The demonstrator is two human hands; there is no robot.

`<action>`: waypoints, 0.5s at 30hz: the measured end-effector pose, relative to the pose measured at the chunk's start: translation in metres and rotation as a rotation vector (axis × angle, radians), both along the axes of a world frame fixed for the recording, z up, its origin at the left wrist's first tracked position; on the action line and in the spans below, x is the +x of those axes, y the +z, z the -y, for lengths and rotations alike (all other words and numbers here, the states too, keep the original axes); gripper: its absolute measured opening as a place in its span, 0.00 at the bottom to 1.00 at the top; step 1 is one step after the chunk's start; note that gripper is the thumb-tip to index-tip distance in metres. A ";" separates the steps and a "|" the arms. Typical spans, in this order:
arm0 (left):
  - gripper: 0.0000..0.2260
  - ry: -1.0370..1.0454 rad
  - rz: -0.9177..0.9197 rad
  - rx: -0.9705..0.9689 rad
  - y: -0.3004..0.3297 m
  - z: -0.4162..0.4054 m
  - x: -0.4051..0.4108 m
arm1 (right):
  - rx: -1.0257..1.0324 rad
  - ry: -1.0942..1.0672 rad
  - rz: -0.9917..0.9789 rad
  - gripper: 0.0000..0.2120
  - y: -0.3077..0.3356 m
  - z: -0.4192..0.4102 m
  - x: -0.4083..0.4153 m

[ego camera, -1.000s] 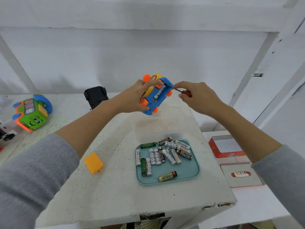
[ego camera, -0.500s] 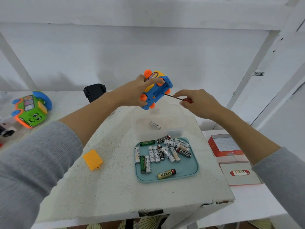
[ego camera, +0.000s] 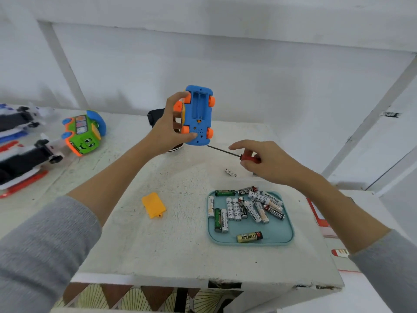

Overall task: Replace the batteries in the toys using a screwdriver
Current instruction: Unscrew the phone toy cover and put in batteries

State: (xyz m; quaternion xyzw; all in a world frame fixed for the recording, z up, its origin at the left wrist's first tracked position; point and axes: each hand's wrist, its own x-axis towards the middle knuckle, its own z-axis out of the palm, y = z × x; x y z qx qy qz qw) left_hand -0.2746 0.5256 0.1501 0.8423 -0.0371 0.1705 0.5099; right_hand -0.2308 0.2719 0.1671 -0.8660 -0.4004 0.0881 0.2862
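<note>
Battery [ego camera: 230, 172] is now dropped below the right hand [ego camera: 269, 162] fingers clamped on the screwdriver [ego camera: 234, 154], while the emptied toy car [ego camera: 198, 116] is gripped by the left hand [ego camera: 168, 129], so new cells are needed.

Batteries [ego camera: 244, 208] in tray [ego camera: 284, 237], cover [ego camera: 153, 205] left.

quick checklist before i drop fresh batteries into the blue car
1. Blue toy car steady, underside up: ok, the left hand grips it by its side.
2. Battery bay open and empty: ok, no cells show in it; the orange cover lies on the table.
3. Right hand free to pick: not ok, it holds the screwdriver.
4. Old cell out of the way: ok, one white battery lies on the table.
5. Batteries within reach: ok, many lie in the teal tray.
6. Polarity marks in the bay: cannot tell.
</note>
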 end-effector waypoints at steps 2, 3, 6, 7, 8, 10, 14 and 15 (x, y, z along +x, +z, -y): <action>0.34 0.023 0.022 -0.063 -0.006 -0.005 -0.016 | -0.004 0.057 -0.040 0.13 -0.005 -0.014 -0.012; 0.33 0.047 0.036 -0.074 -0.010 -0.009 -0.024 | 0.001 0.091 -0.059 0.11 -0.008 -0.021 -0.019; 0.34 0.130 0.062 -0.085 -0.020 -0.022 -0.044 | 0.002 0.203 -0.098 0.08 -0.020 -0.041 -0.039; 0.35 0.159 0.060 -0.082 -0.024 -0.027 -0.049 | -0.018 0.243 -0.095 0.07 -0.026 -0.047 -0.045; 0.35 0.177 0.057 -0.088 -0.026 -0.030 -0.056 | -0.042 0.286 -0.084 0.07 -0.031 -0.053 -0.051; 0.36 0.207 0.052 -0.101 -0.033 -0.034 -0.068 | -0.088 0.368 -0.062 0.08 -0.043 -0.064 -0.061; 0.36 0.234 0.010 -0.154 -0.045 -0.036 -0.084 | -0.140 0.430 -0.079 0.08 -0.060 -0.078 -0.073; 0.37 0.240 -0.005 -0.167 -0.048 -0.037 -0.087 | -0.143 0.435 -0.087 0.07 -0.063 -0.080 -0.075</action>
